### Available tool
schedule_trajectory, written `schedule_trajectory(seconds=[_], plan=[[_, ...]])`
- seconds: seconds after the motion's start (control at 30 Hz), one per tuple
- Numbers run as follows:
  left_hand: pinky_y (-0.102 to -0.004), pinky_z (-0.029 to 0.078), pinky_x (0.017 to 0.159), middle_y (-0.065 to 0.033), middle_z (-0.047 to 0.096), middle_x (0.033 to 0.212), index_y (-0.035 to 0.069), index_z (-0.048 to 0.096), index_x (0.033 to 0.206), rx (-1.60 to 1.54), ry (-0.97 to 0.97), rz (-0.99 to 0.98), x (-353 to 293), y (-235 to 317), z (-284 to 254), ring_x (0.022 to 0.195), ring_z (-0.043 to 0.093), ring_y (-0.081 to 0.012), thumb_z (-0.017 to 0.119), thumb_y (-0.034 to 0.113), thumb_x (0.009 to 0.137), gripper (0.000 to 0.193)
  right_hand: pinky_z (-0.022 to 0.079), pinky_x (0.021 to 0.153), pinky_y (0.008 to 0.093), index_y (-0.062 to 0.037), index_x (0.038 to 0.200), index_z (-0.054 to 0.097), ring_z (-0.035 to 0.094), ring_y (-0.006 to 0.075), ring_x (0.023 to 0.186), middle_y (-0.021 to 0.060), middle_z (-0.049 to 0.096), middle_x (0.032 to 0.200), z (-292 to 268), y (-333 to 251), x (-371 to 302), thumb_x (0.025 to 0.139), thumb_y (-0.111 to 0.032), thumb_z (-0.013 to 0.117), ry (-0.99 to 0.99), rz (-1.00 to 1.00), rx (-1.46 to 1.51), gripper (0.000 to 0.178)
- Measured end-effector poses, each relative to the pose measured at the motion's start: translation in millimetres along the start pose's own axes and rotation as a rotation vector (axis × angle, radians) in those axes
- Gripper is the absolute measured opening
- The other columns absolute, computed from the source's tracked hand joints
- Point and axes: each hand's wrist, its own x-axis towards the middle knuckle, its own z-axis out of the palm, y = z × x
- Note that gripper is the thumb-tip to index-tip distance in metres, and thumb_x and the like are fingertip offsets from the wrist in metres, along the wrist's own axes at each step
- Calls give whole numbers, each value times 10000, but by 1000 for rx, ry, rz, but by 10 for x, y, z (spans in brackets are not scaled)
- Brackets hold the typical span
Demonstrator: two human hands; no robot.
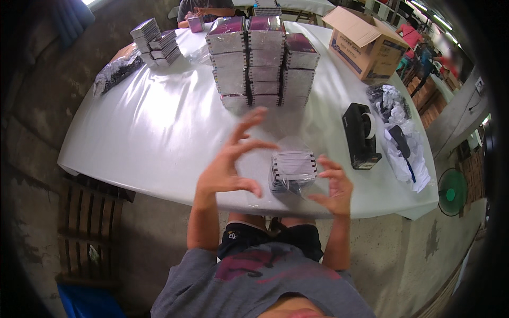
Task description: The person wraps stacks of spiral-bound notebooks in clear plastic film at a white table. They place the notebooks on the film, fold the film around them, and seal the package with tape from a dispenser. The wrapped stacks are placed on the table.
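A small bundle of spiral-bound notebooks (293, 168) in clear plastic wrap stands near the table's front edge, between my hands. My left hand (233, 159) hovers to the left of it, fingers spread and curved, holding nothing. At the bundle's right side my right hand (334, 185) has its thumb and fingers apart; whether the fingertips touch the plastic I cannot tell. Loose clear film rises at the bundle's far side. Beyond it, tall stacks of wrapped notebooks (263, 69) with purple covers stand in columns.
A black tape dispenser (360, 138) stands on the right, beside crumpled plastic (395, 111) with a black-handled tool (401, 146) on it. An open cardboard box (366, 45) is at the back right. More notebook stacks (155, 43) are at the far left. Another person (204, 9) sits across the white table (132, 153).
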Motion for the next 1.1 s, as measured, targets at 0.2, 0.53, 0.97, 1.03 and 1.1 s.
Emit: schedule_trajectory(seconds=[0.2, 0.53, 0.97, 1.03, 1.1], plan=[[-371, 431, 895, -140, 549, 1220, 60, 567, 1220, 220, 221, -48, -710, -266, 318, 1125, 533, -277, 875, 247, 551, 760, 369, 1035, 400, -131, 1077, 662, 443, 288, 1250, 83, 549, 1249, -72, -59, 193, 577, -99, 828, -321, 11, -415, 527], [-384, 348, 968, -59, 530, 1300, 127, 513, 1304, 167, -155, 27, -483, -399, 556, 1123, 478, -279, 642, 115, 598, 718, 349, 1049, 398, -217, 1131, 662, 379, 296, 1283, 85, 446, 1372, -52, -103, 397, 580, -214, 819, -559, -47, -483, 573], [-333, 348, 842, 65, 542, 1299, 231, 537, 1280, 516, -335, 20, -86, 9, 503, 935, 463, -228, 669, 145, 541, 755, 241, 1072, 529, -295, 1086, 645, 263, 271, 1359, 119, 300, 1464, -12, -337, 382, 667, -339, 737, -687, -278, -1037, 431], [-338, 353, 845, 60, 535, 1307, 224, 532, 1283, 499, -327, 17, -85, 19, 499, 945, 473, -223, 669, 144, 540, 760, 238, 1070, 536, -305, 1080, 641, 292, 249, 1348, 114, 327, 1449, 25, -462, 290, 680, -316, 724, -728, -450, -1081, 408], [-341, 358, 851, 51, 523, 1322, 214, 520, 1293, 447, -304, 20, -75, -8, 500, 962, 485, -218, 667, 140, 540, 771, 248, 1067, 527, -295, 1085, 637, 365, 236, 1313, 108, 396, 1410, 47, -611, 197, 696, -261, 710, -828, -578, -865, 397]])
